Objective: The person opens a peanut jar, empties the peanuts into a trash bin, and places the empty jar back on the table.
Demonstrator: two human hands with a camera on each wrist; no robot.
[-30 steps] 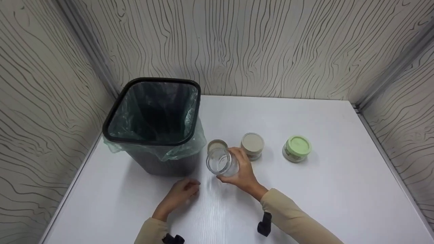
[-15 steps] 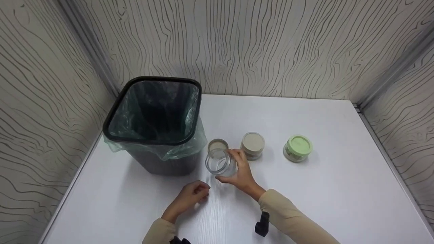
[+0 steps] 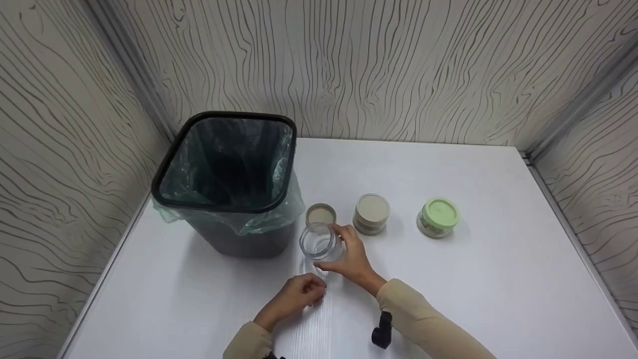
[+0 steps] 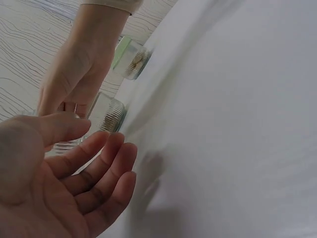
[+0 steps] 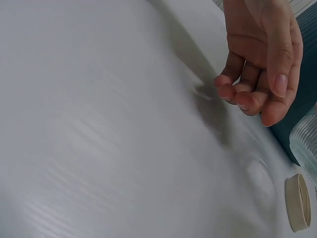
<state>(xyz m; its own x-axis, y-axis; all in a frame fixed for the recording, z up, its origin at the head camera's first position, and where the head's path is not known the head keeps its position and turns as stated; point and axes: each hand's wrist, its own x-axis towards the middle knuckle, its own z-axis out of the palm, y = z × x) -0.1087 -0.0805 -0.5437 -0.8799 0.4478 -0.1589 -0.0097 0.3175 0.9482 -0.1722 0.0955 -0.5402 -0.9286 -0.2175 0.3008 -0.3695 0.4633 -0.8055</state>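
My right hand (image 3: 351,257) grips a clear glass jar (image 3: 319,243) around its side. The jar has no lid on, and its mouth tilts toward the head camera. Close by on the near side is my left hand (image 3: 299,293), fingers loosely curled and holding nothing; in the left wrist view its palm (image 4: 69,188) shows bare. Just behind the jar a round beige lid (image 3: 321,213) lies on the table. The right wrist view catches the jar's ribbed side (image 5: 306,144) at its right edge, with the lid (image 5: 297,204) below.
A dark bin (image 3: 249,244) with a green liner bag (image 3: 271,222) stands left of the jar. To the right are a beige-lidded jar (image 3: 371,212) and a green-lidded jar (image 3: 439,214), each with something inside. Patterned panels (image 3: 349,70) wall the white table (image 3: 473,279).
My left hand has slid right along the table, nearer to the jar. The right hand has brought the jar slightly toward me, and more of the beige lid shows behind it.
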